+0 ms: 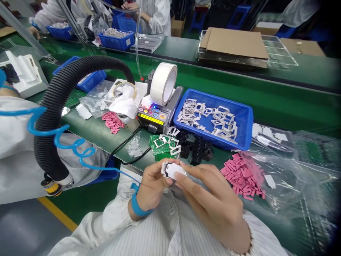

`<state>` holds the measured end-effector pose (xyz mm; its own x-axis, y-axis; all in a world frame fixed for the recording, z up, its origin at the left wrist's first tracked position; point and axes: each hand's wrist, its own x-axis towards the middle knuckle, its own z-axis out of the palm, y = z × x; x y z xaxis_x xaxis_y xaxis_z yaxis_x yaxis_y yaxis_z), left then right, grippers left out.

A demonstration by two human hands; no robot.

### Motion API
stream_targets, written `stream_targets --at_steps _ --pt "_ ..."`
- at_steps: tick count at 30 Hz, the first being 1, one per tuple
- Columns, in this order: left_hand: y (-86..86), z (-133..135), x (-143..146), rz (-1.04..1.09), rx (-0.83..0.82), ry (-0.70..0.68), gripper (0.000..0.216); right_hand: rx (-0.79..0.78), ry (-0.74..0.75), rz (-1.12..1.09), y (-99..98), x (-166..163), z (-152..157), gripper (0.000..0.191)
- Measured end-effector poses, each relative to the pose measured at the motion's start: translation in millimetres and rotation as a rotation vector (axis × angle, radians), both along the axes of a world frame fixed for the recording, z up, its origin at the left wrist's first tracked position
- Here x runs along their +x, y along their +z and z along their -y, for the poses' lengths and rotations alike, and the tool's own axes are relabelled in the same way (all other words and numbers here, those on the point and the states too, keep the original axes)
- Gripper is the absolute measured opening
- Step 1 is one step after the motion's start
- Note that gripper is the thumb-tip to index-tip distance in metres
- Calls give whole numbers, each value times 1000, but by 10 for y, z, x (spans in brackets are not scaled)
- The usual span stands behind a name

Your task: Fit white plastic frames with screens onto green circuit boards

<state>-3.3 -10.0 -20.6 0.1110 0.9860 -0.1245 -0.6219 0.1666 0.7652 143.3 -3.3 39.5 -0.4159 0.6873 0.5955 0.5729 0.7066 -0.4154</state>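
Observation:
My left hand (151,186), with a blue wrist strap (138,205), and my right hand (210,202) both pinch a small white-and-black frame piece (173,170) in front of my chest. Just beyond my hands lie several green circuit boards (160,146) and a heap of black parts (194,147). A blue tray (213,96) holds several metal frames. Loose pink pads (243,176) lie on a plastic bag to the right of my right hand.
A tape dispenser (151,115) holding a white tape roll (163,84) stands left of the tray. A black corrugated hose (49,121) and a blue coiled tube (61,135) cross the left side. A co-worker's sleeve (18,142) is at the left; others work beyond the green bench (106,131).

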Motion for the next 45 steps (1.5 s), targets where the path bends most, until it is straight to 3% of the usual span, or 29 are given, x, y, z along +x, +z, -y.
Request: stream_targets --at_steps 5,13,23,30,35,37,40,42,45 --pt "1 -1 -37 -58 74 -4 33 31 97 26 -10 78 -19 31" --pt "-15 -7 -76 -218 190 -5 34 74 184 204 164 115 -83 26" --pt "20 31 -86 -321 85 35 34 128 174 368 196 86 -49 30" --pt "86 -3 -5 -24 -143 62 32 -35 54 178 -24 -65 -93 23" --pt "76 -10 73 247 -403 -190 26 -197 100 126 -73 75 -104 40" --pt "32 -18 79 332 -486 -257 30 -234 46 107 -120 320 -120 37" --pt "-24 -33 68 404 -541 -298 36 -222 -248 222 -314 827 -133 19" --pt "-37 -38 63 420 -544 -309 37 -193 -437 356 -506 1142 -133 21" --pt "-29 -36 74 405 -531 -311 36 -191 -532 452 -776 1432 -125 27"
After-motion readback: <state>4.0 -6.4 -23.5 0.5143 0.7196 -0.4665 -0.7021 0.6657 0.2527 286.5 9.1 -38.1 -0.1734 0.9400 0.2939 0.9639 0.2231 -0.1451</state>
